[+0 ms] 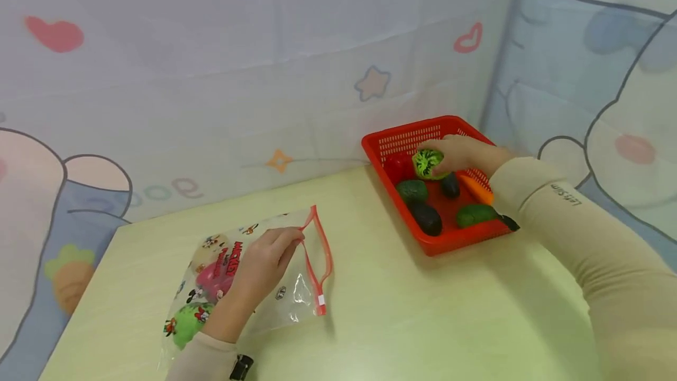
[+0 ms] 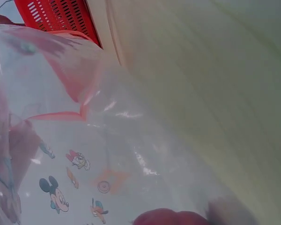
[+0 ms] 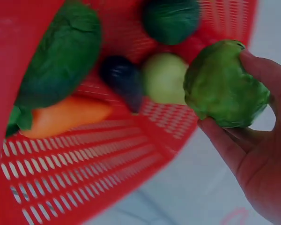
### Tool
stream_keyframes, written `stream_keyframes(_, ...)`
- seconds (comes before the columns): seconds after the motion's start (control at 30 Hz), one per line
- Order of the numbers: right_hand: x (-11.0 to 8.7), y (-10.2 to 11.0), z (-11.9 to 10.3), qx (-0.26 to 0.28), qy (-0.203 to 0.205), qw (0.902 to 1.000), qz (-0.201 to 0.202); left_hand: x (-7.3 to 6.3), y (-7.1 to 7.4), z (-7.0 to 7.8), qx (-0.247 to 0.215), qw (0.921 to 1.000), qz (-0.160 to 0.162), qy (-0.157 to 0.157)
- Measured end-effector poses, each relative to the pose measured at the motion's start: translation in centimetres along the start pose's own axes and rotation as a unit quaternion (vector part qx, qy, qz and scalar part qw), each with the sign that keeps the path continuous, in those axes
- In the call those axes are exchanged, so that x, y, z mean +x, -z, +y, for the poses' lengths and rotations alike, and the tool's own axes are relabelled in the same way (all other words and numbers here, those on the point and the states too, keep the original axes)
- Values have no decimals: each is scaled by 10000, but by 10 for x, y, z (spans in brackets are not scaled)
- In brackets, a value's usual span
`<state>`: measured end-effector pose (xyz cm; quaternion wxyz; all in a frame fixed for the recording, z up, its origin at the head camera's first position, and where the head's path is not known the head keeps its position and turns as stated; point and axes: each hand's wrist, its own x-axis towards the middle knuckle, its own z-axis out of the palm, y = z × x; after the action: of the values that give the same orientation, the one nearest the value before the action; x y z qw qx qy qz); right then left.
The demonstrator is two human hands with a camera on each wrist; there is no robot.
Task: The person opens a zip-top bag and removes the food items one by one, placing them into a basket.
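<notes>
My left hand [image 1: 266, 263] pinches the red zip edge of a clear printed zip bag [image 1: 298, 294], holding its mouth apart. Inside the bag lie a pink rounded thing [image 1: 211, 280] and a green one [image 1: 186, 323]. Over the back of a red basket [image 1: 435, 246], my right hand [image 1: 459, 151] grips a round green toy cabbage [image 3: 225, 84] between thumb and fingers. In the right wrist view the cabbage is up near the basket rim. Beneath it, the basket holds a carrot [image 3: 68, 117], a small dark eggplant [image 3: 122, 80] and a pale green round piece [image 3: 165, 78].
Also in the basket are a red piece [image 1: 398, 166], a dark green avocado-like piece [image 1: 412, 191], a dark oval piece [image 1: 426, 219] and a long green vegetable [image 1: 476, 215]. A printed cloth [image 1: 211, 75] hangs behind the pale table [image 1: 381, 310].
</notes>
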<state>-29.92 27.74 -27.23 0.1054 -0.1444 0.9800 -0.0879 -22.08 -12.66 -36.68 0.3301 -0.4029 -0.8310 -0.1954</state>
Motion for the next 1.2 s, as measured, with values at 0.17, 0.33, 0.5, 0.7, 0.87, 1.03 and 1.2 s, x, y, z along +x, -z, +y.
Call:
stream_keyframes(0.17, 18, -16, 11, -94, -722, 9948, -706, 1, -4, 3, -25, 10000, -9, -23)
stream_keyframes(0.33, 19, -19, 7, -70, -1413, 9841, -1076, 4, -5, 3, 17, 10000, 70, -41)
stream_keyframes(0.5, 22, -26, 9, 76, -1625, 9777, -1325, -2, -4, 3, 105, 9999, 61, 20)
stream_keyframes(0.7, 25, -25, 2, 5, -1634, 9786, -1254, -2, -3, 3, 129, 9999, 48, 38)
stream_keyframes(0.87, 28, -23, 1, 35, -1706, 9760, -1350, -1, -1, 1, 104, 9999, -40, 51)
stream_keyframes(1.03, 30, -11, 7, -118, -1251, 9827, -1361, 3, -1, 1, 28, 10000, -62, 51)
stream_keyframes(1.2, 26, 6, 13, -610, -608, 9939, -688, 11, -6, 2, -19, 10000, -6, -26)
